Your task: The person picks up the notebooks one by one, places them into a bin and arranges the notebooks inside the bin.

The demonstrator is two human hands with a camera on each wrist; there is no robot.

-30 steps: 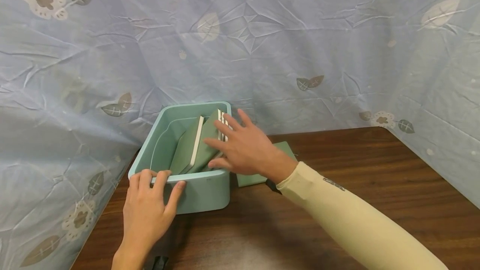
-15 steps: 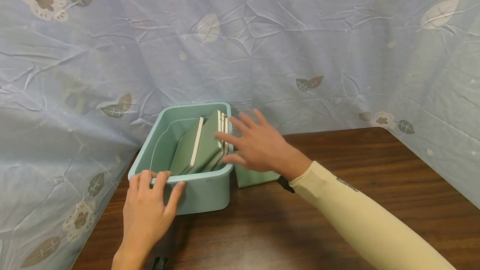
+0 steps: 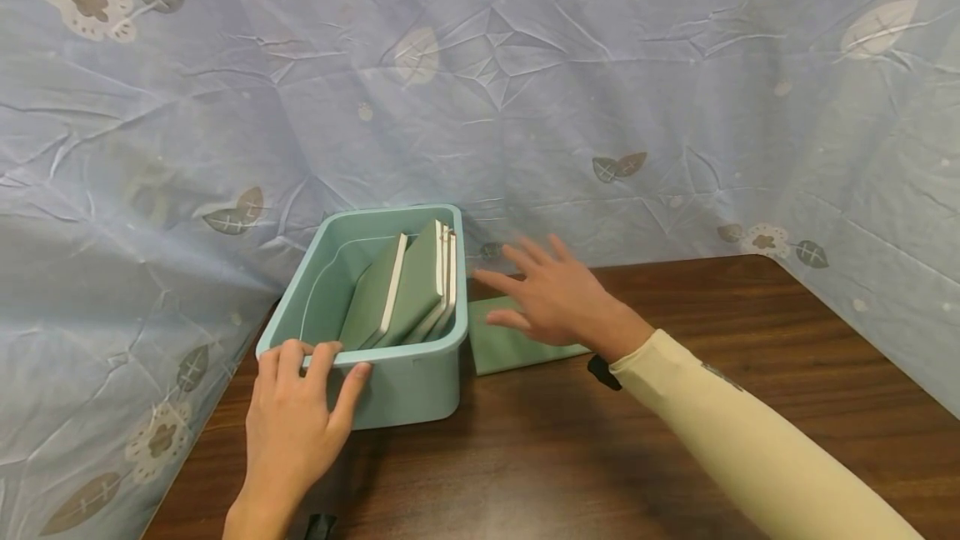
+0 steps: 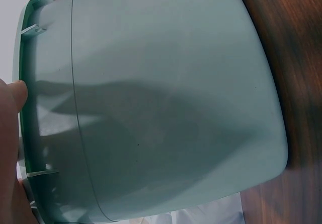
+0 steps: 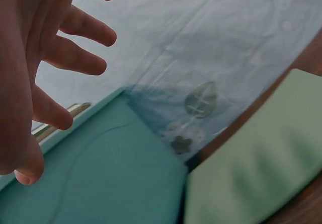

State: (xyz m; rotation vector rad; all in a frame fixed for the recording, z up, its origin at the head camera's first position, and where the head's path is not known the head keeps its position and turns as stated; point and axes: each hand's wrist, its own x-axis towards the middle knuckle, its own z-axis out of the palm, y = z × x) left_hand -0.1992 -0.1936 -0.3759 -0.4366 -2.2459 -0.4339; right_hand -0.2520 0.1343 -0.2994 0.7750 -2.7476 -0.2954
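My left hand (image 3: 288,423) grips the near rim of a teal plastic bin (image 3: 405,390) at its left corner. In the left wrist view the bin's smooth outer wall (image 4: 166,108) fills most of the picture, with a fingertip (image 4: 18,94) at the rim. Inside the bin, several green hardcover notebooks (image 3: 416,286) lean to the right, pale page edges up. My right hand (image 3: 558,298) hangs spread and holding nothing, right of the bin. Below it a lighter green notebook (image 3: 498,348) lies flat on the table, partly hidden by the hand.
The dark wood table (image 3: 720,340) reaches to the right and toward me. A blue-grey curtain (image 3: 525,107) with flowers and leaves hangs behind and along both sides. A small black object (image 3: 320,526) shows by my left wrist.
My right hand has drawn back to the right, from over the bin's notebooks to above the flat notebook. My left hand and the bin have stayed in place.
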